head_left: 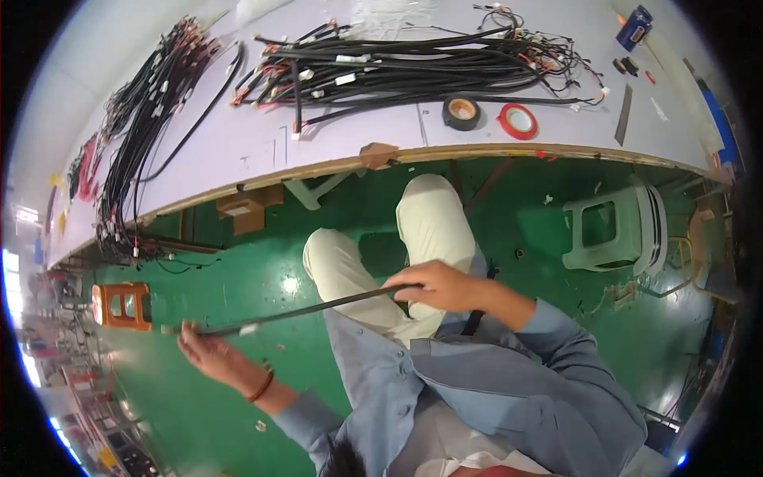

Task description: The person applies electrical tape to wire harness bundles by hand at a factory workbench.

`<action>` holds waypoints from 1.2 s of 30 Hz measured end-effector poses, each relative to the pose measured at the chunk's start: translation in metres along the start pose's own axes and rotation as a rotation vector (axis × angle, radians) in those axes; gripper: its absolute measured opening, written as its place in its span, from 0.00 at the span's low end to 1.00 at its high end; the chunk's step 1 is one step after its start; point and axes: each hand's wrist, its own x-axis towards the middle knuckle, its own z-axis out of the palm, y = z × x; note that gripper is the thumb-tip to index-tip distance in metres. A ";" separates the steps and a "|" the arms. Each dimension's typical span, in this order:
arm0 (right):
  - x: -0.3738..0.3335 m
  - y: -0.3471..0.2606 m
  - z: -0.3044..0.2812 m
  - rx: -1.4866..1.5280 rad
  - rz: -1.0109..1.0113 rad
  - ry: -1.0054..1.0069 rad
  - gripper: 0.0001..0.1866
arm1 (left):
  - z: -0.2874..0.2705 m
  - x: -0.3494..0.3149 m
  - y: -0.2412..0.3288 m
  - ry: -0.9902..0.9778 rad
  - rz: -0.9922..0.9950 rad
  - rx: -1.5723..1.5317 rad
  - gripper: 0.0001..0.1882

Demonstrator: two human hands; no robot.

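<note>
A black sleeved cable (314,308) with a small white label is stretched between my two hands, above my lap and the floor to its left. My left hand (218,362) has its fingers closed round the cable near its left end. At the other end, my right hand (441,286) grips the cable with curled fingers. A large bundle of black cables (397,67) with connectors lies on the white table (262,155) ahead. More black cables (147,127) are heaped at the table's left, some hanging over its edge.
Black tape (462,114) and red tape (517,122) lie near the table's front edge. A metal ruler (625,115) and a blue can (635,29) are farther right. Stacked pale stools (616,230) stand at right, an orange stool (122,306) at left. A cardboard box (245,208) sits beneath the table.
</note>
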 end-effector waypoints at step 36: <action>-0.005 -0.001 -0.019 0.507 0.122 0.211 0.08 | 0.029 -0.061 0.174 -1.452 -0.510 -1.316 0.20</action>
